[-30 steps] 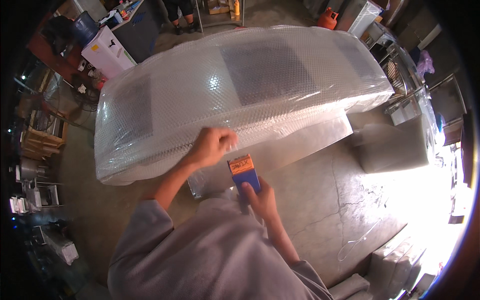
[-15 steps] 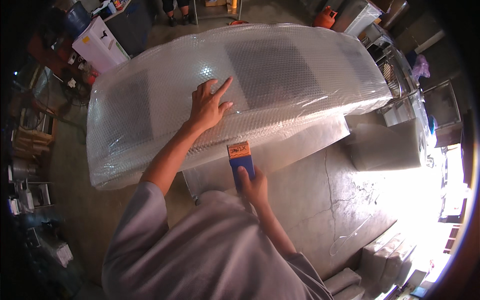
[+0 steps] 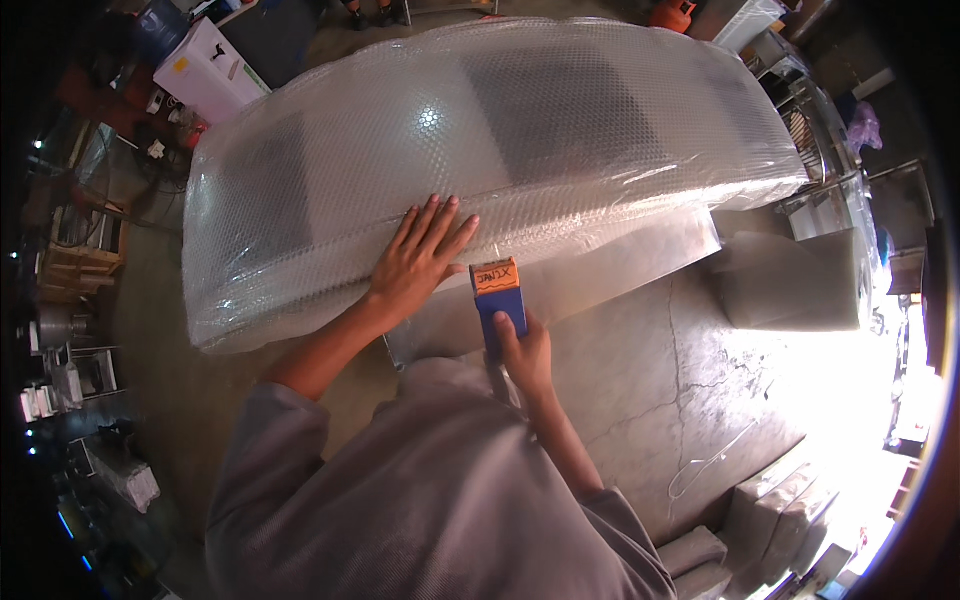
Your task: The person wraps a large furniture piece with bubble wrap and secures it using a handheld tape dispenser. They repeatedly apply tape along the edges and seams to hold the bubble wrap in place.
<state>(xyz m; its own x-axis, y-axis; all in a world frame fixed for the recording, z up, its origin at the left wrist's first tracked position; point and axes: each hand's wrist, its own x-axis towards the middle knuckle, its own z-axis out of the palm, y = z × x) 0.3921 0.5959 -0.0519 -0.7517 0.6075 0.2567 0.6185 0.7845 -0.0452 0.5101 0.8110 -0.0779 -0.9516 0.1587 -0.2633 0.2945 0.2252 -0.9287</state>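
A long bulky item in bubble wrap [image 3: 400, 160] lies across the view, with dark panels showing through the clear wrap. My left hand [image 3: 415, 258] is spread flat on its near edge, fingers pointing away from me. Just to the right, my right hand [image 3: 525, 350] grips a boxy blue handheld tool [image 3: 498, 300] with an orange end that has dark marks on it. The orange end faces the wrapped item's near side; whether it touches the wrap I cannot tell. A loose sheet of clear wrap [image 3: 600, 262] hangs out from under the item toward me.
A large roll of wrap [image 3: 795, 280] lies on the floor to the right. Behind the item stand a white box-shaped appliance [image 3: 212, 75] and an orange gas cylinder [image 3: 672, 14]. Wrapped pieces [image 3: 775, 515] sit at the lower right, near a thin loose strap [image 3: 705, 465].
My left hand has drawn back toward me from the item's top to its near edge, and its fingers have flattened. My right hand has brought the blue tool slightly up and right.
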